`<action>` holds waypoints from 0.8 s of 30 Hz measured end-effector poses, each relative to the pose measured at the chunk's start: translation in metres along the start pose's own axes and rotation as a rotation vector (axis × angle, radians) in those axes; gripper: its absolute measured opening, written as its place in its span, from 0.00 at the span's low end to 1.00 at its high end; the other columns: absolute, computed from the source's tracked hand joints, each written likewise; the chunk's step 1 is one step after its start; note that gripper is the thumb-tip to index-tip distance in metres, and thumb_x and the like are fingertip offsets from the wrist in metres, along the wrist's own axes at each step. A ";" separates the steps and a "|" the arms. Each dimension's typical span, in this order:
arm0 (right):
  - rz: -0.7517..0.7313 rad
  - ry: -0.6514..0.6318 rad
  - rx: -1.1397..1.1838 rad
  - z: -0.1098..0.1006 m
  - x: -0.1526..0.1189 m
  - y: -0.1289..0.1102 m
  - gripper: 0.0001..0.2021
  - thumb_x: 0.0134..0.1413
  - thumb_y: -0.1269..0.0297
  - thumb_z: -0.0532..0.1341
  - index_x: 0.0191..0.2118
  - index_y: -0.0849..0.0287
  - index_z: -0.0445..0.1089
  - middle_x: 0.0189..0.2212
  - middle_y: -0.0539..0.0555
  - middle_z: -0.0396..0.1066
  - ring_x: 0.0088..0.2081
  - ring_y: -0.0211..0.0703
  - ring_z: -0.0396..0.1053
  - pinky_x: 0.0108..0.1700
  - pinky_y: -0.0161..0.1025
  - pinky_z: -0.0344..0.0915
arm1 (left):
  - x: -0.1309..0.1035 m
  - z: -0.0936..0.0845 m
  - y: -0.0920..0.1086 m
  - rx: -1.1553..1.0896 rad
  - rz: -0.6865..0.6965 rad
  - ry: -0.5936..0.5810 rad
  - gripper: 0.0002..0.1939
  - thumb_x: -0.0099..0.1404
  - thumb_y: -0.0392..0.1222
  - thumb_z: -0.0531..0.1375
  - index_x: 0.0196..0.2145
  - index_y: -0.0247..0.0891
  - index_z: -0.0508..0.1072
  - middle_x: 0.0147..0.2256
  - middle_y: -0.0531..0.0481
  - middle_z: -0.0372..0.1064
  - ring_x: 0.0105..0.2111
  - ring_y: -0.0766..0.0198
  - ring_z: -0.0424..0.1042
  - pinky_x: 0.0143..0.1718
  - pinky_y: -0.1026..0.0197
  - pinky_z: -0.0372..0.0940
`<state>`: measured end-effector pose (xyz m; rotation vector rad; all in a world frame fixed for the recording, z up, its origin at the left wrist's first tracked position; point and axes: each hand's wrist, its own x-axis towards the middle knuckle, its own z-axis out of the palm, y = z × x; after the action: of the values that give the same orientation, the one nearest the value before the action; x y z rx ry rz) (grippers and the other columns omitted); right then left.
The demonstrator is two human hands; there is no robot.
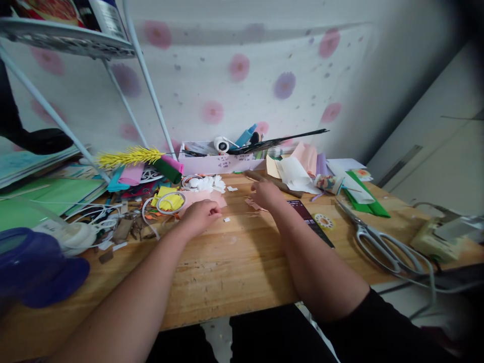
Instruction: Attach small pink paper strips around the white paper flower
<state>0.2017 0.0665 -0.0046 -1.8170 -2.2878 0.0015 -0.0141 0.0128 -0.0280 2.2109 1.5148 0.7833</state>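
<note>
My left hand (201,217) is closed, its fingers curled over the wooden table beside a sheet of pink paper (217,197). What its fingers hold, if anything, is too small to make out. To the right, my right hand (266,194) is bent at the fingers above small pink paper scraps (254,203); its fingertips are partly hidden. A small white piece (227,219) lies just right of my left hand. White petal-like pieces (206,183) lie behind my left hand, with a yellow piece (170,199) under a white ring to the left.
Large scissors (374,239), a tape roll (324,221) and a dark phone-like slab (312,222) lie at the right. A white box (219,165) of tools stands against the wall. A purple object (34,267) and tangled white cords (94,218) are at the left.
</note>
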 end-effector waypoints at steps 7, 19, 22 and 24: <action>-0.533 -0.208 0.217 0.013 -0.020 -0.049 0.10 0.41 0.67 0.57 0.33 0.54 0.71 0.29 0.50 0.71 0.27 0.36 0.63 0.28 0.31 0.53 | 0.000 -0.006 -0.004 0.072 -0.063 0.090 0.08 0.53 0.43 0.53 0.25 0.40 0.70 0.24 0.52 0.67 0.24 0.65 0.62 0.25 0.65 0.51; -0.455 -0.084 0.484 0.023 -0.019 -0.052 0.04 0.43 0.67 0.55 0.26 0.59 0.67 0.25 0.50 0.68 0.25 0.34 0.59 0.27 0.31 0.51 | -0.001 -0.002 0.006 -0.378 -0.196 0.030 0.09 0.49 0.45 0.57 0.27 0.38 0.69 0.20 0.54 0.65 0.20 0.68 0.61 0.22 0.66 0.54; -0.349 -0.011 0.658 0.023 -0.017 -0.057 0.05 0.43 0.66 0.54 0.28 0.60 0.65 0.23 0.48 0.65 0.24 0.32 0.59 0.25 0.29 0.51 | 0.000 -0.006 0.019 -0.572 -0.254 -0.011 0.11 0.48 0.46 0.58 0.27 0.36 0.68 0.22 0.52 0.67 0.22 0.68 0.64 0.23 0.65 0.57; -0.312 0.041 0.786 0.022 -0.017 -0.061 0.05 0.43 0.68 0.53 0.29 0.60 0.63 0.23 0.47 0.64 0.25 0.32 0.59 0.26 0.29 0.53 | 0.000 -0.007 0.024 -0.667 -0.299 -0.020 0.12 0.48 0.47 0.58 0.27 0.36 0.66 0.24 0.51 0.68 0.23 0.67 0.65 0.23 0.66 0.58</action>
<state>0.1427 0.0386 -0.0210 -1.0449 -2.0730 0.6948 -0.0008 0.0037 -0.0085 1.4660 1.2821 0.9814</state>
